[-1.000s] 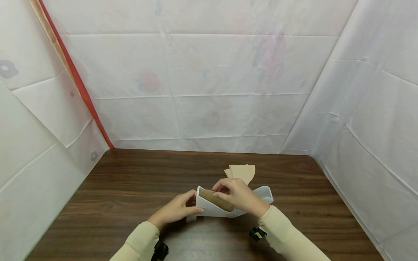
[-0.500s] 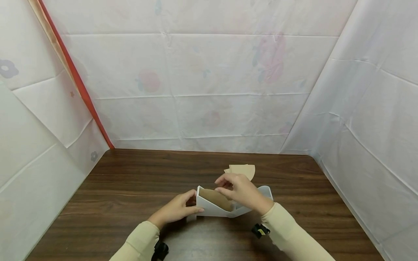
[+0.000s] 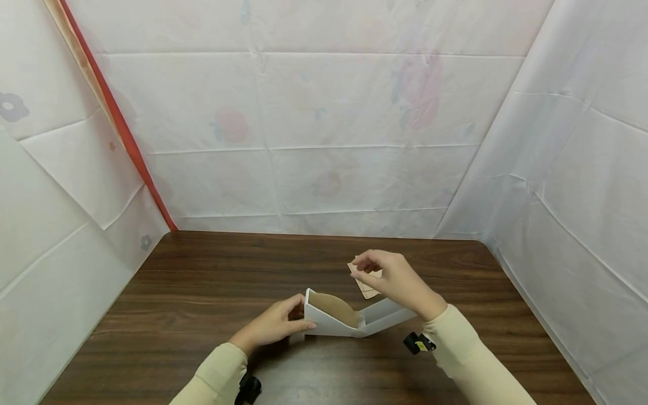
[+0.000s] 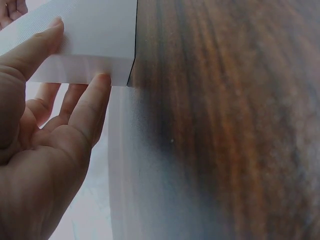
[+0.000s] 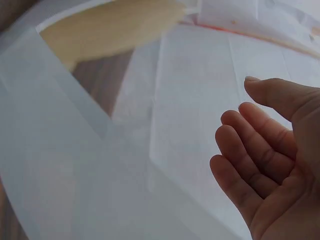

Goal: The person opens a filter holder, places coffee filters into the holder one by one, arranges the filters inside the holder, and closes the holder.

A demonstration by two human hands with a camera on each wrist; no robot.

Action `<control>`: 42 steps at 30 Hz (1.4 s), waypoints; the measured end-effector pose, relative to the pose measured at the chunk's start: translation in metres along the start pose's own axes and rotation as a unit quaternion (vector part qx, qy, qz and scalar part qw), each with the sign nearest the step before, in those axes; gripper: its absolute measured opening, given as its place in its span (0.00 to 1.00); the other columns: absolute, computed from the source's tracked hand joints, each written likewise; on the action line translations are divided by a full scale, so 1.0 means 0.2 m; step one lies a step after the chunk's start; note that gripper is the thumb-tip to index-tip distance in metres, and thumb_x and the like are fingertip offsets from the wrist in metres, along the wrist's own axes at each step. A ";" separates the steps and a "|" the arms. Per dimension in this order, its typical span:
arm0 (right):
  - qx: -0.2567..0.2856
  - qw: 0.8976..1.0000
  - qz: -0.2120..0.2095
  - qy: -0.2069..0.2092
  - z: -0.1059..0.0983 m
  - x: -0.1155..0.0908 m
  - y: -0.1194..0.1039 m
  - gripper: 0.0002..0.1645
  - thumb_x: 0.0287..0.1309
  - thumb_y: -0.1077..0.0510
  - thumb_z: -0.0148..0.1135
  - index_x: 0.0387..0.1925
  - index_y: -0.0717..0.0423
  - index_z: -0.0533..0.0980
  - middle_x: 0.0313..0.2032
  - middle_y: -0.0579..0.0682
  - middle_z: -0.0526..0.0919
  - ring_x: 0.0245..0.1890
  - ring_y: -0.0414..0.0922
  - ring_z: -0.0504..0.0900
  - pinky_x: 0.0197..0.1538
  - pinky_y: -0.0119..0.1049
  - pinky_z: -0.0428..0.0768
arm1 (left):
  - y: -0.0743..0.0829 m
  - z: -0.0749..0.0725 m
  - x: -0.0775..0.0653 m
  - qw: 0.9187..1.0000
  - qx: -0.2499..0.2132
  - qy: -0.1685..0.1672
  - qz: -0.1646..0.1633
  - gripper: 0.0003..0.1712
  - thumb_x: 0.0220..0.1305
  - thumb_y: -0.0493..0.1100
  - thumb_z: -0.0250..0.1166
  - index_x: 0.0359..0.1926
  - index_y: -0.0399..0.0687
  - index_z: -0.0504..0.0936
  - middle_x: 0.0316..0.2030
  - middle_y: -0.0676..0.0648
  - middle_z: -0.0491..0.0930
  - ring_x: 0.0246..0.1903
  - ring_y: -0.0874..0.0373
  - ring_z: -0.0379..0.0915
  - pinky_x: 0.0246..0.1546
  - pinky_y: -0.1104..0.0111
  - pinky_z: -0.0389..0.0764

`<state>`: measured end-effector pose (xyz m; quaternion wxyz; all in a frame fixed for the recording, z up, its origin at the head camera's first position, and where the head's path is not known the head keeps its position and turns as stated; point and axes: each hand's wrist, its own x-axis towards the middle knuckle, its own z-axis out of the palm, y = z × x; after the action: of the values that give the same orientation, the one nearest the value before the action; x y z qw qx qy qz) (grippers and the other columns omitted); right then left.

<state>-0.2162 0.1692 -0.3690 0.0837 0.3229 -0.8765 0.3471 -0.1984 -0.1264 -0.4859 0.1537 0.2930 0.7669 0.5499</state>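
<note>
Head view alone shows papers (image 3: 368, 290) beyond the holder (image 3: 329, 325).

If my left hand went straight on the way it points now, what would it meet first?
The near end of the white, sloped, plastic-looking box; your left hand is touching it. The far side is hidden, so I can't tell whether part of the hand would slip past behind.

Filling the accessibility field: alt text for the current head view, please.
A person's left hand holds the left end of a white holder with tan paper inside, on a dark wooden table. The right hand, loosely curled, partly hides paler paper pieces beyond the holder. White, faintly printed sheets hang behind and at both sides.
</note>
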 end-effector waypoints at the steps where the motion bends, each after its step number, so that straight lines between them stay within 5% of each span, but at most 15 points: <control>1: -0.005 1.000 0.007 0.006 -0.02 0.00 0.00 0.09 0.63 0.57 0.70 0.44 0.50 0.83 0.39 0.39 0.85 0.38 0.33 0.82 0.43 0.35 0.82 | 0.00 0.00 0.00 1.000 0.000 0.000 0.000 0.17 0.68 0.44 0.68 0.51 0.43 0.74 0.47 0.47 0.83 0.48 0.55 0.80 0.45 0.67 0.80; 12: -0.037 0.997 0.045 0.043 -0.18 -0.01 0.06 0.09 0.61 0.55 0.72 0.43 0.49 0.83 0.35 0.37 0.84 0.36 0.35 0.82 0.40 0.38 0.82 | 0.00 0.00 0.00 1.000 0.007 0.010 -0.016 0.17 0.67 0.45 0.70 0.51 0.45 0.75 0.47 0.49 0.83 0.47 0.55 0.80 0.45 0.67 0.80; 42: -0.045 0.983 0.176 0.020 -0.24 -0.08 0.42 0.19 0.66 0.45 0.66 0.50 0.53 0.81 0.38 0.45 0.85 0.39 0.44 0.82 0.42 0.42 0.79 | -0.01 0.01 0.00 1.000 0.008 0.011 -0.023 0.18 0.66 0.46 0.70 0.51 0.45 0.75 0.47 0.49 0.83 0.48 0.56 0.80 0.45 0.67 0.80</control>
<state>-0.2595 0.2557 -0.3854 0.0538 0.1528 -0.9325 0.3228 -0.1977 -0.1262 -0.4873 0.1557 0.2708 0.7797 0.5427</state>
